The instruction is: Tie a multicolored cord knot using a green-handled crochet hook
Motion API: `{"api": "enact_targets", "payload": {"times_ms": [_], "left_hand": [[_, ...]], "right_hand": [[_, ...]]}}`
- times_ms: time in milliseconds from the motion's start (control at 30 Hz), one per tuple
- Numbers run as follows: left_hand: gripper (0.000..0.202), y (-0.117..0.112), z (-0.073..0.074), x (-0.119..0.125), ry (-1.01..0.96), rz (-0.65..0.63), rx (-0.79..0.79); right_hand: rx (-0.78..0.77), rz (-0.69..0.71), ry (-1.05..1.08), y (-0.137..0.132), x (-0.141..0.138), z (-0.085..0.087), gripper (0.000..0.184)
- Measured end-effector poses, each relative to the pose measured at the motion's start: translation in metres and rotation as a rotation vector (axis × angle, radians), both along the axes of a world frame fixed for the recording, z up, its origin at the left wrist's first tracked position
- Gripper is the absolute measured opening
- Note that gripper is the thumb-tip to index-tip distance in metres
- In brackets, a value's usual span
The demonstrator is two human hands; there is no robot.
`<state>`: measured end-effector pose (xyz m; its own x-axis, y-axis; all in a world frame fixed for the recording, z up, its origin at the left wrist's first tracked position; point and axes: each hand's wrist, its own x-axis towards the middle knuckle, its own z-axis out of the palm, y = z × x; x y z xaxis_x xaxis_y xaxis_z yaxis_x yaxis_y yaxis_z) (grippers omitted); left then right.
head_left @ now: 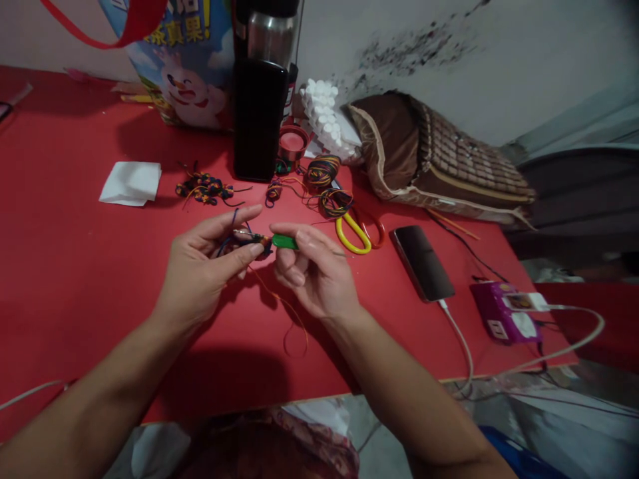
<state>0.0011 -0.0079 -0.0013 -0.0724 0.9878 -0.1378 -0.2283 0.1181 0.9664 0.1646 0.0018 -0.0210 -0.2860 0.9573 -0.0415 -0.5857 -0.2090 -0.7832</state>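
My left hand (207, 263) pinches a knotted multicoloured cord piece (247, 238) between thumb and fingers above the red table (74, 266). Loose orange and blue strands (289, 319) trail from it down onto the table. My right hand (312, 269) is closed round a small green lighter (284, 241), whose tip meets the end of the cord. Both hands hover just in front of yellow-and-red-handled scissors (357, 233).
Coils of coloured cord (323, 171) and finished knots (204, 188) lie behind the hands. A folded white tissue (130, 182), a black flask (258, 116), a printed bag (184, 60), a brown cushion (429, 159), a phone (422, 261) and a purple power strip (504, 313) stand around.
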Motion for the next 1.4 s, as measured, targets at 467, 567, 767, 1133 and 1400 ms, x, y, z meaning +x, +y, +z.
{"api": "enact_targets", "payload": {"times_ms": [467, 567, 767, 1133, 1400], "left_hand": [[0.051, 0.003, 0.002, -0.001, -0.193, 0.017, 0.036], [0.053, 0.003, 0.001, -0.001, -0.161, 0.013, 0.048], [0.053, -0.002, 0.001, 0.004, -0.105, 0.024, 0.065], [0.052, -0.002, -0.005, 0.009, -0.275, 0.003, 0.011], [0.051, 0.004, 0.005, 0.000, -0.436, -0.038, -0.047]], "right_hand": [[0.191, -0.051, -0.121, 0.000, 0.006, -0.005, 0.026], [0.213, -0.013, -0.127, 0.000, 0.007, -0.005, 0.024], [0.242, -0.129, -0.228, -0.004, 0.004, -0.005, 0.028], [0.924, -0.437, -0.864, -0.017, -0.001, -0.009, 0.039], [0.738, -0.305, -0.676, -0.013, 0.007, -0.008, 0.033]]}}
